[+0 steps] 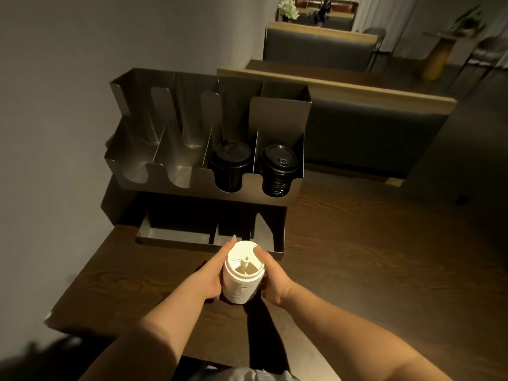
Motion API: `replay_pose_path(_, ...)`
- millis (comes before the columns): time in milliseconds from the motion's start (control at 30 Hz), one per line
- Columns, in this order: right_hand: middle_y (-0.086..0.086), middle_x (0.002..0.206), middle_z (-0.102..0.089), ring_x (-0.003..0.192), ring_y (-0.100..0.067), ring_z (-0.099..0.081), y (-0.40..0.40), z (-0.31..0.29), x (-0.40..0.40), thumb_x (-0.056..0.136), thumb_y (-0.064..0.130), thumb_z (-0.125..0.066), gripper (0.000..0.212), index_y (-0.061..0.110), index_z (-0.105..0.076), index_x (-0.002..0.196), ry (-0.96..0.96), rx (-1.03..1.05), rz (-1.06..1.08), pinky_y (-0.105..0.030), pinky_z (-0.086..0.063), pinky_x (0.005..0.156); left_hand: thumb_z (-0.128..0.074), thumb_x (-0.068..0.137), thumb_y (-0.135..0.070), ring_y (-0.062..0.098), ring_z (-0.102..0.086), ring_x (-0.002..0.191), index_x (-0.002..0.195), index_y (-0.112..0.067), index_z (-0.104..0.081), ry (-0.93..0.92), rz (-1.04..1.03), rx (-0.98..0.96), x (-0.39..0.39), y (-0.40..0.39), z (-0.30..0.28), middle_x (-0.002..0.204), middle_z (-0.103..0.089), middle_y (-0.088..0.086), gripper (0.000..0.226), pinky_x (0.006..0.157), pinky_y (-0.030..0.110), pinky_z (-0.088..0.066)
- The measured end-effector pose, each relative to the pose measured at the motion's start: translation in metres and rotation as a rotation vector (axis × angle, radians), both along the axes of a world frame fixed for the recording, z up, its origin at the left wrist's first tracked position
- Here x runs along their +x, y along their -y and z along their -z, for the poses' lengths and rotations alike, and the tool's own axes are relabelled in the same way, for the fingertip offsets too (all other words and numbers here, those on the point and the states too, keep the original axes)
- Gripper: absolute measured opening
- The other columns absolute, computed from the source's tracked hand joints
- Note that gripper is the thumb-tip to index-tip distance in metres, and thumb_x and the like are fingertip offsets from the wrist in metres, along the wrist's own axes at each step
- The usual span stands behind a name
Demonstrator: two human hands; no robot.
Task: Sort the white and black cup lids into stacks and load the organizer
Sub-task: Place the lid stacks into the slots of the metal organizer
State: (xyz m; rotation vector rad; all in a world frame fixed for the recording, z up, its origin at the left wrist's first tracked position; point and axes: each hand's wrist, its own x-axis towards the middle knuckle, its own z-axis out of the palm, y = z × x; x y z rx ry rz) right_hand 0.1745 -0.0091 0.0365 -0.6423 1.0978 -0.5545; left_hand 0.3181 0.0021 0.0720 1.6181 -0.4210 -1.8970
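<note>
Left hand grip: the left hand (213, 273) presses against the 9 o'clock side of the tall stack of white plastic cup lids (242, 273), fingers nearly straight and reaching up to its top rim.
Right hand grip: the right hand (275, 281) cups the 3 o'clock side, fingers curled round the stack, the thumb (261, 253) lying on the top lid's edge.
White stack look: ribbed nested rims down the side, brightly lit, a raised round top with a small central nub.
White stack place: upright on the dark wooden table (357, 257), just at 6 o'clock of the brushed metal organizer (192, 133).
Black lids: two stacks of black plastic lids, one (229, 166) in the third upper slot from 9 o'clock, the other (277, 171) in the slot at 3 o'clock.
</note>
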Motion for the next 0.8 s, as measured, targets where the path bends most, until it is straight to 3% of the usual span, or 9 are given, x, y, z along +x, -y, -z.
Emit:
replay_pose_path(67, -0.007, 0.115, -0.068, 0.112, -0.026, -0.059, 0.002, -0.004, 0.005, 0.084, 0.059, -0.047, 0.056, 0.018, -0.064, 0.119, 0.02, -0.006, 0.027, -0.034, -0.045, 0.089, -0.055, 0.079, -0.064, 0.03, -0.059, 0.099, 0.101, -0.017, -0.065, -0.034, -0.001, -0.048, 0.004, 0.002, -0.008, 0.092, -0.072, 0.009, 0.053, 0.101, 0.052, -0.033)
replay_pose_path(133, -0.006, 0.115, -0.068, 0.113, -0.026, -0.057, 0.008, -0.01, 0.008, 0.084, 0.06, -0.046, 0.055, 0.02, -0.064, 0.116, 0.017, -0.031, 0.026, -0.038, -0.042, 0.096, -0.059, 0.07, -0.066, 0.031, -0.062, 0.101, 0.109, -0.017, -0.065, -0.042, -0.016, -0.081, 0.008, 0.006, -0.013, 0.096, -0.074, 0.011, 0.063, 0.098, 0.05, -0.042)
replay_pose_path(233, -0.005, 0.12, -0.065, 0.115, -0.025, -0.054, 0.021, -0.028, 0.016, 0.083, 0.063, -0.046, 0.058, 0.023, -0.06, 0.122, -0.013, -0.073, -0.01, -0.042, -0.039, 0.101, -0.061, 0.064, -0.07, 0.03, -0.061, 0.101, 0.114, -0.018, -0.062, -0.011, -0.045, -0.122, 0.013, 0.014, -0.026, 0.103, -0.071, 0.011, 0.072, 0.094, 0.05, -0.044)
replay_pose_path(367, -0.001, 0.109, -0.066, 0.106, -0.023, -0.056, 0.036, -0.061, 0.025, 0.09, 0.055, -0.044, 0.036, 0.028, -0.062, 0.107, 0.014, -0.144, -0.049, -0.048, -0.04, 0.1, -0.053, 0.078, -0.069, 0.027, -0.056, 0.086, 0.103, -0.023, -0.059, 0.066, -0.093, -0.156, 0.024, 0.025, -0.055, 0.096, -0.063, 0.007, 0.053, 0.086, 0.05, -0.04)
replay_pose_path(533, -0.006, 0.122, -0.062, 0.113, -0.027, -0.055, 0.05, -0.101, 0.044, 0.084, 0.061, -0.051, 0.049, 0.025, -0.059, 0.118, 0.059, -0.174, -0.101, -0.044, -0.048, 0.089, -0.048, 0.081, -0.069, 0.022, -0.056, 0.086, 0.096, -0.028, -0.059, 0.133, -0.129, -0.265, 0.041, 0.029, -0.093, 0.093, -0.063, 0.001, 0.045, 0.085, 0.046, -0.044)
replay_pose_path(667, -0.005, 0.124, -0.061, 0.117, -0.028, -0.053, 0.064, -0.137, 0.06, 0.085, 0.061, -0.051, 0.052, 0.026, -0.055, 0.123, 0.047, -0.304, -0.162, -0.053, -0.04, 0.103, -0.047, 0.074, -0.074, 0.025, -0.058, 0.1, 0.103, -0.029, -0.058, 0.188, -0.192, -0.38, 0.055, 0.031, -0.125, 0.106, -0.065, 0.003, 0.055, 0.096, 0.048, -0.044)
replay_pose_path(800, -0.002, 0.122, -0.062, 0.115, -0.025, -0.054, 0.074, -0.173, 0.072, 0.089, 0.058, -0.045, 0.044, 0.029, -0.056, 0.119, 0.082, -0.382, -0.221, -0.049, -0.043, 0.1, -0.041, 0.08, -0.073, 0.024, -0.059, 0.103, 0.1, -0.033, -0.059, 0.229, -0.248, -0.48, 0.068, 0.033, -0.154, 0.106, -0.066, 0.001, 0.049, 0.098, 0.049, -0.044)
